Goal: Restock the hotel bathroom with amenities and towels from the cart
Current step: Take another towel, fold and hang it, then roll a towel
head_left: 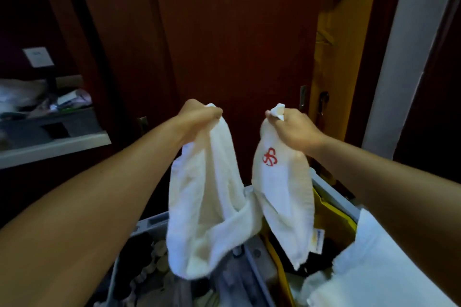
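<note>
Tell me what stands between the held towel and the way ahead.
Both hands, left and right, already grip the white towel above the cart, so nothing separates them from it. Directly ahead a dark wooden door panel fills the view; the bathroom itself is not visible.

The towel (214,209) is white cotton terry, soft and matt, with a nubbly pile and a red stitched logo (270,156). The door (237,32) behind is dark red-brown wood, smooth with a low sheen. The cart (331,197) rim looks like grey moulded plastic, matt. Folded linen (381,264) at its right edge is smooth white cloth
</note>
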`<state>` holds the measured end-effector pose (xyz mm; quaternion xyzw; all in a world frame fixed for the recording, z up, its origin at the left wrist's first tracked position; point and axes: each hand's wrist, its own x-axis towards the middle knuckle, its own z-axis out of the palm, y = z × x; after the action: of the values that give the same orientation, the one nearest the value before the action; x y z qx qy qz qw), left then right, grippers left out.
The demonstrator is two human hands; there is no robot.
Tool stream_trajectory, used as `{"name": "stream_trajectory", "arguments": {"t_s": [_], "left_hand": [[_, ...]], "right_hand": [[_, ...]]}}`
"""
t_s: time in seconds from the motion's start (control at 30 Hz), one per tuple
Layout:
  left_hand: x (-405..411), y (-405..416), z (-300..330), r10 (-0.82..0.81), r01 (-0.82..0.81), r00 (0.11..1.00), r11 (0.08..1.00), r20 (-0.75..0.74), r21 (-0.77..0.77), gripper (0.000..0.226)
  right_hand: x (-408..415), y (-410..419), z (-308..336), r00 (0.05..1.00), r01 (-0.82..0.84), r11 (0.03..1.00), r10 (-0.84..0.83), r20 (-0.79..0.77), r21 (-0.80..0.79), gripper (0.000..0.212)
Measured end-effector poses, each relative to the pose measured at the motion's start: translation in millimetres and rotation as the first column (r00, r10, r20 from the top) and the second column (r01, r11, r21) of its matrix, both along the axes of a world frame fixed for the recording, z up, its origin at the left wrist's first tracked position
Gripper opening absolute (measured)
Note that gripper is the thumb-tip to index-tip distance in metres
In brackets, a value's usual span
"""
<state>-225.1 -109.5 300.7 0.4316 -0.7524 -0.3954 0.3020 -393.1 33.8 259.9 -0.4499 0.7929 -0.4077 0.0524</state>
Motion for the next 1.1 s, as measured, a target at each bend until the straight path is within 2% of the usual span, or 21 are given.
{"name": "stream_trajectory", "arguments": {"t_s": [0.07, 0.1, 0.17, 0.27, 0.37, 0.47, 0.53, 0.6, 0.67, 0.73, 0.8, 0.97, 1.03, 1.1], "left_hand": [[10, -7, 4, 0.088, -0.088, 0.996, 0.994, -0.005, 0.06, 0.008], [13, -11, 5, 0.126, -0.125, 0.992, 0.989, -0.014, 0.08, 0.015], [17, -16, 6, 0.155, -0.15, 0.987, 0.983, -0.044, 0.108, 0.025], [23, -19, 7, 0.204, -0.197, 0.974, 0.978, -0.101, 0.073, 0.028], [33, -26, 12, 0.368, -0.375, 0.922, 0.926, -0.119, -0.039, 0.035], [43, -27, 22, 0.507, -0.507, 0.861, 0.845, -0.045, -0.168, 0.04], [44, -26, 25, 0.527, -0.527, 0.849, 0.837, -0.041, -0.15, 0.032], [43, -20, 22, 0.485, -0.484, 0.874, 0.865, -0.024, -0.131, 0.027], [38, -13, 15, 0.359, -0.355, 0.933, 0.925, 0.004, -0.135, 0.028], [33, -4, 7, 0.199, -0.196, 0.98, 0.976, 0.022, -0.099, 0.037], [25, 4, 1, 0.072, -0.072, 0.996, 0.997, 0.049, -0.02, 0.046], [9, 25, -6, -0.052, 0.055, 0.998, 0.986, -0.022, 0.158, 0.033], [5, 30, -8, -0.07, 0.083, 0.995, 0.973, -0.069, 0.213, 0.033], [3, 36, -8, -0.069, 0.131, 0.977, 0.941, -0.203, 0.313, 0.039]], "right_hand": [[-4, 4, -1, 0.992, 0.096, 0.995, -0.093, -0.083, 0.024, 0.055], [-5, 6, -1, 0.987, 0.127, 0.992, -0.123, -0.108, 0.026, 0.054], [-4, 8, -1, 0.971, 0.167, 0.986, -0.159, -0.176, 0.029, 0.04], [-4, 7, 2, 0.971, 0.11, 0.994, -0.111, -0.211, -0.018, 0.015], [-3, 9, 11, 0.987, 0.113, 0.987, -0.125, -0.105, -0.116, 0.023], [-2, 15, 21, 0.938, 0.316, 0.939, -0.331, -0.105, -0.138, 0.041], [-5, 18, 25, 0.891, 0.414, 0.903, -0.427, -0.155, -0.114, 0.05], [-4, 18, 25, 0.921, 0.37, 0.926, -0.377, -0.1, -0.08, 0.054], [-3, 11, 23, 0.967, 0.254, 0.966, -0.252, 0.036, -0.051, 0.046], [0, 3, 19, 0.975, 0.163, 0.986, -0.157, 0.156, -0.026, 0.034], [7, -1, 14, 0.974, 0.088, 0.996, -0.087, 0.211, 0.006, 0.029], [18, -5, 9, 0.985, 0.022, 1.0, -0.019, 0.174, -0.018, 0.019], [22, -6, 8, 0.976, 0.011, 0.998, 0.003, 0.217, -0.061, 0.029], [27, -6, 6, 0.964, -0.031, 0.992, 0.062, 0.257, -0.121, 0.031]]}}
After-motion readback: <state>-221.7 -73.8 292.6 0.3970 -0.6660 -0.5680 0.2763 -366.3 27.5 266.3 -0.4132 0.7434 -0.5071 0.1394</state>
